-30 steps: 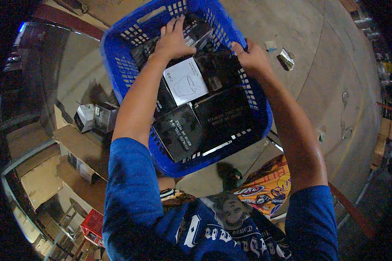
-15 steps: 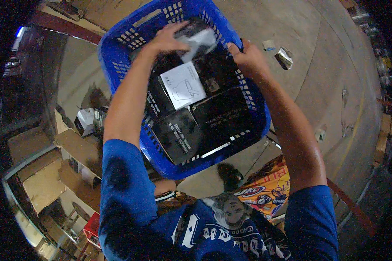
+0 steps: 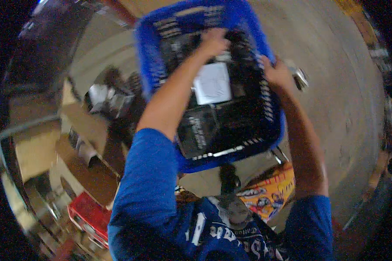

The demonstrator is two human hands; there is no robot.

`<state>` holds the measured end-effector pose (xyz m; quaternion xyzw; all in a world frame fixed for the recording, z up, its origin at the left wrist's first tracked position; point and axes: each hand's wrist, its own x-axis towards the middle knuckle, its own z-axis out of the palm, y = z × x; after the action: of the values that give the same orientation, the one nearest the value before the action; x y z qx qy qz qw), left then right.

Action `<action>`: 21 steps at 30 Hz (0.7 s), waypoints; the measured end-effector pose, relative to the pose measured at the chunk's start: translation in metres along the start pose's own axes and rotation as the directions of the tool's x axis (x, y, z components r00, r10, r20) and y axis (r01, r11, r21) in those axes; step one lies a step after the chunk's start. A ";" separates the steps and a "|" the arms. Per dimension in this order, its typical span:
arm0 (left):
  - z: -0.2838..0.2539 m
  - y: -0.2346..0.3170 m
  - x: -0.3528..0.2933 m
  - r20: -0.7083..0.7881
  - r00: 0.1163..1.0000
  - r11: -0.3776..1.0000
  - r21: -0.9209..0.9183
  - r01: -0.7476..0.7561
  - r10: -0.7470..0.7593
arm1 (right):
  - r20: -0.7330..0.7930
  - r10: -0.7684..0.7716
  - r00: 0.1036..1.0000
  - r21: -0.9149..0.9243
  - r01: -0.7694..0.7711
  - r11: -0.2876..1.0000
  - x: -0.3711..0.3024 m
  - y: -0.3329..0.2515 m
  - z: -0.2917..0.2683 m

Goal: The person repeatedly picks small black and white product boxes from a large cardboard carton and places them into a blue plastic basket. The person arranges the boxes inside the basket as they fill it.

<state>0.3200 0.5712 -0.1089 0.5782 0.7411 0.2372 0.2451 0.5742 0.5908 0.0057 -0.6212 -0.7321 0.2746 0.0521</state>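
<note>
Cardboard boxes (image 3: 87, 128), brown and open, stand at 9 o'clock, with a red rectangular box (image 3: 91, 215) at 8. At 12 o'clock is a blue plastic slatted basket (image 3: 146, 65) filled with black printed boxes (image 3: 198, 132); one white-faced square box (image 3: 213, 83) lies near its middle. The left hand (image 3: 215, 41) reaches inside toward the basket's 12; blur hides whether it grips anything. The right hand (image 3: 279, 75) clasps the rim at the basket's 3.
</note>
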 end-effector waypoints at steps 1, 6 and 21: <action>-0.008 0.008 -0.009 0.014 1.000 0.998 0.050 -0.024 0.023 | 0.022 0.000 1.000 -0.018 0.001 1.000 0.003 0.000 -0.002; -0.119 0.012 -0.082 -0.525 0.735 0.886 0.088 -0.456 0.430 | 0.012 -0.122 0.992 0.110 0.120 0.987 0.006 0.012 -0.002; -0.096 -0.341 -0.391 -0.273 0.557 0.540 0.143 0.829 -0.784 | 0.027 -0.131 0.991 0.059 0.130 0.990 0.022 0.031 -0.005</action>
<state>0.0888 0.1095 -0.2175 0.1730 0.9664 0.0497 0.1836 0.5986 0.6155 -0.0108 -0.5659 -0.7638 0.3009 0.0762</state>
